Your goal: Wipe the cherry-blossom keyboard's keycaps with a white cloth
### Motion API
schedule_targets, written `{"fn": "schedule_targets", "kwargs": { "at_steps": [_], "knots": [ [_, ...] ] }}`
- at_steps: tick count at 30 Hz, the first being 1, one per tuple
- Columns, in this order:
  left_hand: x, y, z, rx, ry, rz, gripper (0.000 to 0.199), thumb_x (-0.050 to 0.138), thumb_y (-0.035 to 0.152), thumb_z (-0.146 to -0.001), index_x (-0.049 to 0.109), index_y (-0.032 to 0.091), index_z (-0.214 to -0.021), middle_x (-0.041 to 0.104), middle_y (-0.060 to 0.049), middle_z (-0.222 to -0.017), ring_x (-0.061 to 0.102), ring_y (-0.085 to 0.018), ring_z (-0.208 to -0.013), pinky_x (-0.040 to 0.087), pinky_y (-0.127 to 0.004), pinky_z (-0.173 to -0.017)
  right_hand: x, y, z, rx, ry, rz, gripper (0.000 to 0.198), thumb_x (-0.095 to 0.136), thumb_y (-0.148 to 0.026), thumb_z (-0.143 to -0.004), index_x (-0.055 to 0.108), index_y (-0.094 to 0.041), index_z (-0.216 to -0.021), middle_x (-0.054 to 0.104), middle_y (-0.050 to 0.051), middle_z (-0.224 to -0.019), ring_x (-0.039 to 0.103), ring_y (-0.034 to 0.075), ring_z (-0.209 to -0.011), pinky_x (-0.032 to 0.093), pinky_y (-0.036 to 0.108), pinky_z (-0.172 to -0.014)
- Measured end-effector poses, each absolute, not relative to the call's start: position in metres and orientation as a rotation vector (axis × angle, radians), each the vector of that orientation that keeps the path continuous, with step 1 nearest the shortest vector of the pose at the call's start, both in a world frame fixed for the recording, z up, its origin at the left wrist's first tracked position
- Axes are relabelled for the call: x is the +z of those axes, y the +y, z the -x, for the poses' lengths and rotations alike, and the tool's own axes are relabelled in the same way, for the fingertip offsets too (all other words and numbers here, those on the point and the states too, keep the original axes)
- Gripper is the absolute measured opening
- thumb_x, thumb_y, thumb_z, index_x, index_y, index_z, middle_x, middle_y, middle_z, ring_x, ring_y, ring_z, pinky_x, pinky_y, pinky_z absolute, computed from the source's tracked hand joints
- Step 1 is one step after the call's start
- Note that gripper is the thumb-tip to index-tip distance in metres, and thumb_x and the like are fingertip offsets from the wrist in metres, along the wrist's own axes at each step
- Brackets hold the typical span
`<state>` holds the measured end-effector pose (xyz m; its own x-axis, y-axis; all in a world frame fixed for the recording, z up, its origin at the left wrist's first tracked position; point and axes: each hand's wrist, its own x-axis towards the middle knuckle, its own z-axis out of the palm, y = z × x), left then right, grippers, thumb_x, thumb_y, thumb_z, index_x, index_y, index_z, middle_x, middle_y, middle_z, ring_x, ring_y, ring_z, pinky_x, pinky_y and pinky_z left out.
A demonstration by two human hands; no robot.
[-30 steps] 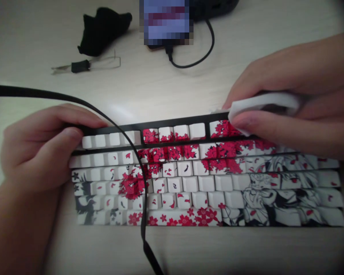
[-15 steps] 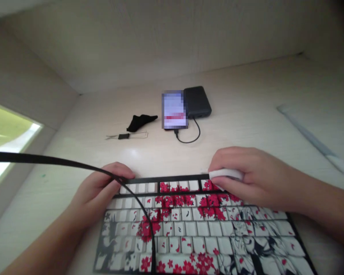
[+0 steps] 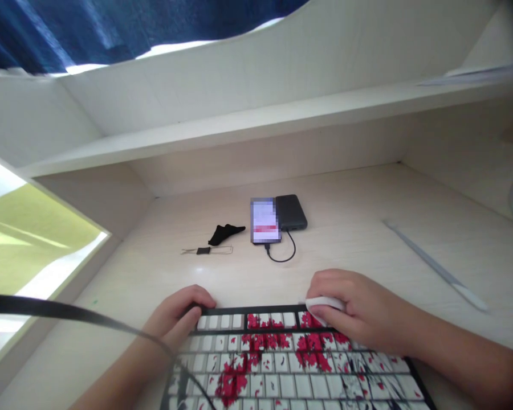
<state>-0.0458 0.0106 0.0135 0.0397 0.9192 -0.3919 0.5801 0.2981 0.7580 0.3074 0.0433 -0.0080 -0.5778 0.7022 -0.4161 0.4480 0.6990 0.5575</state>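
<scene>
A keyboard [image 3: 288, 386] with white keycaps, printed with red blossoms and dark line drawings, lies at the bottom of the view, its near edge cut off. My left hand [image 3: 179, 310] grips its far left corner, thumb on top and fingers over the back edge. In my closed right hand [image 3: 346, 302] is a smooth white rounded object [image 3: 325, 302], held against the top row of keys right of the middle. My fingers cover much of it, so its kind cannot be told. A black cable [image 3: 111, 322] crosses in front of my left wrist and the keyboard.
Beyond the keyboard lie a wire keycap puller [image 3: 203, 250], a black cloth-like piece [image 3: 226, 233], a phone [image 3: 265, 221] with a blurred screen, and a black power bank [image 3: 291, 212] with a short cord [image 3: 282, 261]. A slim grey-white tool [image 3: 436, 266] lies right. A shelf [image 3: 239, 128] spans the back.
My view has tilted up, so everything sits lower in it, and the shelf and a blue curtain now show. Both hands keep their holds, with the white object still at the top key row.
</scene>
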Motion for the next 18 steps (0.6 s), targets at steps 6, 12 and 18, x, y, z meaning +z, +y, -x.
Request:
{"fn": "schedule_targets", "kwargs": {
  "at_steps": [6, 12, 18],
  "knots": [
    [0.0219, 0.0082, 0.0394, 0.45, 1.659, -1.398, 0.079, 0.047, 0.085, -0.057, 0.059, 0.013, -0.088, 0.062, 0.001, -0.092, 0.052, 0.006, -0.088, 0.048, -0.007, -0.083, -0.0003, 0.0401, -0.303, 0.437, 2.204, -0.835, 0.134, -0.089, -0.021, -0.067, 0.029, -0.041, -0.128, 0.022, -0.043, -0.104, -0.036, -0.016, -0.098, -0.031, -0.011, -0.086],
    [0.0185, 0.0091, 0.0417, 0.424, 1.675, -1.419, 0.084, 0.044, 0.089, -0.054, 0.059, 0.014, -0.09, 0.062, 0.001, -0.093, 0.052, 0.006, -0.089, 0.049, -0.008, -0.084, -0.0017, 0.0429, -0.3041, 0.448, 2.195, -0.822, 0.134, -0.089, -0.025, -0.066, 0.029, -0.041, -0.129, 0.022, -0.043, -0.103, -0.036, -0.017, -0.1, -0.032, -0.014, -0.089],
    [0.015, 0.0093, 0.0456, 0.411, 1.68, -1.415, 0.085, 0.044, 0.09, -0.053, 0.058, 0.015, -0.09, 0.062, 0.001, -0.093, 0.052, 0.006, -0.088, 0.048, -0.008, -0.085, -0.0044, 0.0418, -0.3022, 0.446, 2.202, -0.843, 0.132, -0.087, -0.02, -0.068, 0.029, -0.042, -0.127, 0.022, -0.043, -0.103, -0.036, -0.016, -0.098, -0.031, -0.011, -0.087]
  ]
}}
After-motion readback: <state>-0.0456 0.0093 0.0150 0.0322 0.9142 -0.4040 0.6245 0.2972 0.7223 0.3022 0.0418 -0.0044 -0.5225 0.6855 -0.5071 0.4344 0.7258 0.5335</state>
